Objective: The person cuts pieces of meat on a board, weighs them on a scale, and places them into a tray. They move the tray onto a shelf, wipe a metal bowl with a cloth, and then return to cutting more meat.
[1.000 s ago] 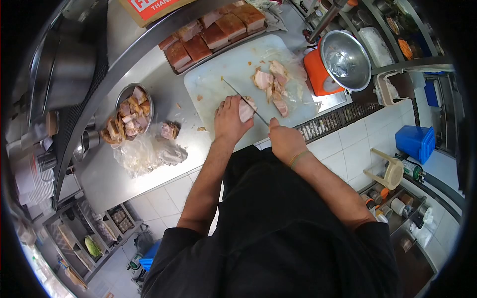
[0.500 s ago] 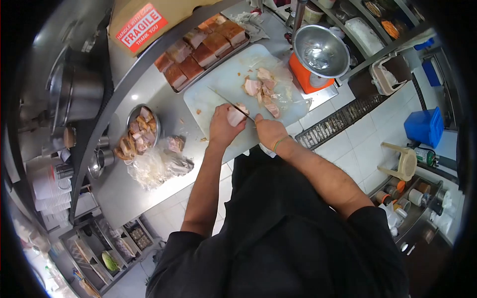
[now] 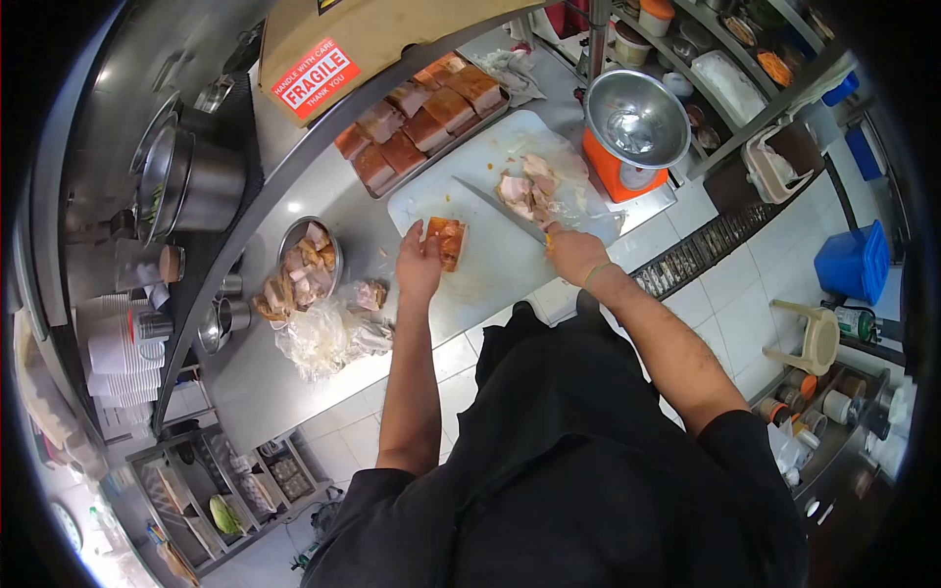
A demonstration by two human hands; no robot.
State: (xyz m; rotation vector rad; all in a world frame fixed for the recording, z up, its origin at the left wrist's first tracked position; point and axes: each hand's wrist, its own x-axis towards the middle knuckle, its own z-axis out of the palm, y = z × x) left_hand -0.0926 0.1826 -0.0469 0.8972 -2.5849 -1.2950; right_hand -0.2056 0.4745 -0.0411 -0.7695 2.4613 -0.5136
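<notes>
My left hand (image 3: 419,263) lies at the near-left edge of the cutting board, fingers apart, with fingertips right at a browned piece of roast pork (image 3: 448,243). The pork's reddish-brown side faces up. Closed around a handle, my right hand (image 3: 576,255) holds a knife (image 3: 500,209). Its long blade points up and left across the white cutting board (image 3: 490,269). Beyond the blade, pale cut pork pieces (image 3: 527,188) lie on a clear plastic bag (image 3: 578,196) at the board's right side.
A tray of browned pork blocks (image 3: 420,118) stands behind the board. To the right, a steel bowl (image 3: 637,118) sits on an orange scale (image 3: 613,174). Leftward are a bowl of pork chunks (image 3: 309,260) and a crumpled plastic bag (image 3: 319,343). A cardboard box (image 3: 382,29) overhangs the back.
The pork under my left hand now shows its browned side up. My left hand's fingers have loosened, and the knife in my right hand has moved right, away from the pork.
</notes>
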